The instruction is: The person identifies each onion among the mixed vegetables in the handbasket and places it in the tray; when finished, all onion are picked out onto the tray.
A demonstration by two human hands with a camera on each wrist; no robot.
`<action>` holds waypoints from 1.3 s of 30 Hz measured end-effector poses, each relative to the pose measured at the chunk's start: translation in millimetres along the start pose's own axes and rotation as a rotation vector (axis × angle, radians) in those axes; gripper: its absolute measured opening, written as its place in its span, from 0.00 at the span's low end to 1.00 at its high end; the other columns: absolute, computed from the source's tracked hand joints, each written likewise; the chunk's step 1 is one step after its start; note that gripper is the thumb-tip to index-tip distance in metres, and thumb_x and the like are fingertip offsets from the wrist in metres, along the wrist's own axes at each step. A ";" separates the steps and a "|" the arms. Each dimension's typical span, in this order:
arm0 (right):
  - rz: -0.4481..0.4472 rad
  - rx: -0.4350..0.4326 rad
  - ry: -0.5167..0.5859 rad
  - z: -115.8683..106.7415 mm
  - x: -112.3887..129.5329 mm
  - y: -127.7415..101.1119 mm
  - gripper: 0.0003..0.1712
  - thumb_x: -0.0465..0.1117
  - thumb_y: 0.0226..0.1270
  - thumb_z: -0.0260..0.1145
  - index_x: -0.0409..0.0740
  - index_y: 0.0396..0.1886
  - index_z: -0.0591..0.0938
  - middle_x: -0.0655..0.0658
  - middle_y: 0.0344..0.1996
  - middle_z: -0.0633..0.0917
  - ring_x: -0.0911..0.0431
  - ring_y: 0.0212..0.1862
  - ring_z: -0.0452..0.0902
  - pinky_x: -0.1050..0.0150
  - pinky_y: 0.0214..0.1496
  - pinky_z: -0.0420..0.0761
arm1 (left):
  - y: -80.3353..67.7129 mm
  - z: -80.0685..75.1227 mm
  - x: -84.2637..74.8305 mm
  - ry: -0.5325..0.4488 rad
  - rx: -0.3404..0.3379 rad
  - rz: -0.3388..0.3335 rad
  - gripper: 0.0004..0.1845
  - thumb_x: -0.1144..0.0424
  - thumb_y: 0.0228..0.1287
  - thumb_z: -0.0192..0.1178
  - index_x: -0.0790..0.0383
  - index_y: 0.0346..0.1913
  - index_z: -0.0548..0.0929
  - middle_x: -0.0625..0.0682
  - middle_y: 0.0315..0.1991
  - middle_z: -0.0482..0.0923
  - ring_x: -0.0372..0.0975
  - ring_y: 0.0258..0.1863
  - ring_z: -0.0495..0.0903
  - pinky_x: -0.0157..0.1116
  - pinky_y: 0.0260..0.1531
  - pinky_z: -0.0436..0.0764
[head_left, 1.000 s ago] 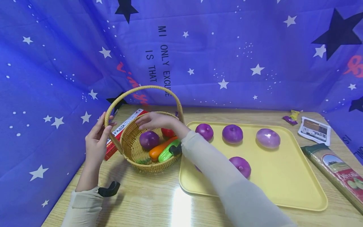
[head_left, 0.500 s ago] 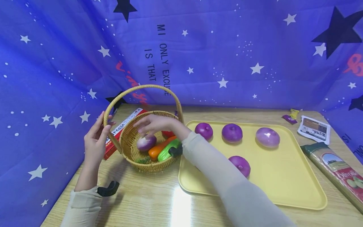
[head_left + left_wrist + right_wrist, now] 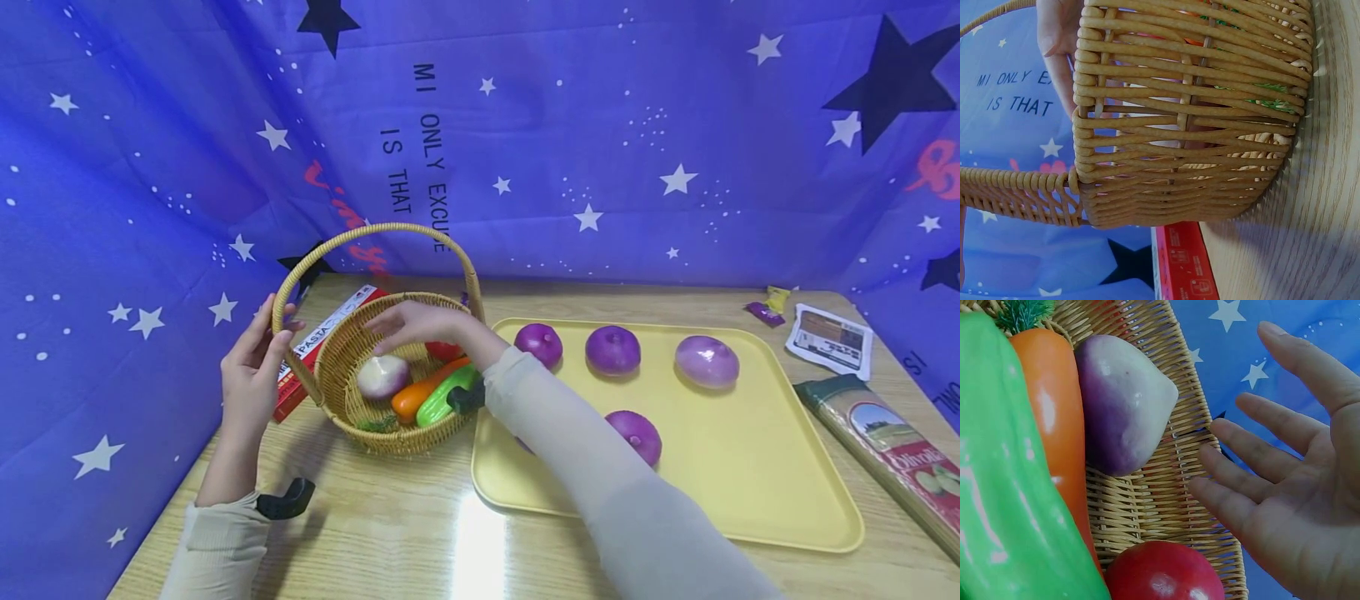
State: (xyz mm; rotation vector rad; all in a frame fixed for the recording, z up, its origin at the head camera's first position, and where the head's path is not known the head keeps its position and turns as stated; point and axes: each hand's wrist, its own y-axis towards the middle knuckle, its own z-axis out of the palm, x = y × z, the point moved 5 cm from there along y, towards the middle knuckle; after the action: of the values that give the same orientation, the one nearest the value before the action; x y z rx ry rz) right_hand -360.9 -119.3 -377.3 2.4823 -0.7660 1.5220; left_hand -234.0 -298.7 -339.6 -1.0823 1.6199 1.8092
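My left hand [image 3: 251,367] grips the left side of the handle [image 3: 375,232] of a wicker basket [image 3: 337,421]. Over the basket's opening, my right hand [image 3: 420,323] hovers with fingers spread and nothing in it, as the right wrist view also shows. Below it, inside the basket, lies a round vegetable [image 3: 1125,403], purple at one end and white and pointed at the other. Beside that are an orange carrot [image 3: 1054,406] with a green tuft, a long glossy green vegetable [image 3: 1010,487] and a round red vegetable [image 3: 1166,575].
A yellow tray [image 3: 742,467] holding several purple onions [image 3: 613,350] stands right of the basket, partly under my right sleeve. A red pasta box [image 3: 288,396] lies behind the basket. At the right are a long Olivoila packet [image 3: 892,442], a white pouch [image 3: 831,340] and small wrapped candies [image 3: 767,313].
The round vegetable in the basket has turned from its purple side to its white side, shifting slightly left. My right hand stays over it; my left hand keeps its hold on the handle.
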 end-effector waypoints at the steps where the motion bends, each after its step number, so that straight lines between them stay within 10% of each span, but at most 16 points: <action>1: 0.002 0.006 -0.001 0.1 0.1 0.0 0.35 0.46 0.62 0.67 0.44 0.68 0.68 0.41 0.68 0.68 0.50 0.71 0.62 0.60 0.73 0.63 | -0.1 0.0 0.2 0.006 -0.002 -0.006 0.25 0.73 0.68 0.51 0.60 0.67 0.68 0.45 0.52 0.80 0.31 0.47 0.83 0.21 0.50 0.77; 39: 0.091 0.138 -0.142 4.0 -21.9 18.0 0.41 0.52 0.61 0.66 0.46 0.71 0.62 0.45 0.71 0.64 0.50 0.74 0.55 0.55 0.75 0.58 | 1.0 -0.4 2.4 -0.020 0.014 0.031 0.25 0.74 0.67 0.51 0.62 0.67 0.68 0.46 0.53 0.80 0.31 0.47 0.83 0.21 0.50 0.77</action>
State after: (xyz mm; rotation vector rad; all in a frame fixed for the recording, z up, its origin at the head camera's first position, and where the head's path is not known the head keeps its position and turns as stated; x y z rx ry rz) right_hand -374.4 -128.6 -400.8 2.7161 -0.8329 1.4868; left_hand -236.0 -299.7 -340.9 -1.0357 1.6440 1.8197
